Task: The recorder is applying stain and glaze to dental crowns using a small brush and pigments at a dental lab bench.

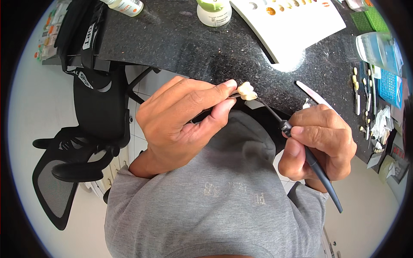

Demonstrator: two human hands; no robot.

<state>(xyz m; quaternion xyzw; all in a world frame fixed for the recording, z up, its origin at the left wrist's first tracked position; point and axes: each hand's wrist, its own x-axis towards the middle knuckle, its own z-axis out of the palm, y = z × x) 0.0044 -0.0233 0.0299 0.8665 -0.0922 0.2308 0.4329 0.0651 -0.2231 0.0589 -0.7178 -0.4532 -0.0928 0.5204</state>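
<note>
Near the desk's front edge, my left hand [185, 116] is closed on a thin dark holder [234, 95], with a small ivory tooth-shaped piece [247, 90] at its end. My right hand [318, 144] grips a slim black brush [316, 167]. The brush's fine tip is at the lower right of the ivory piece; whether it touches is too small to tell. A pale flat file-like tool [312, 92] lies on the desk just beyond my right hand.
The speckled black desk [172, 43] holds a white palette [292, 30], jar [214, 13] and bottle [129, 6]. At right are small pieces on sticks [357, 90], a blue basket [387, 88] and clear container [372, 49]. Black bags [75, 30] and a chair [99, 107] are left.
</note>
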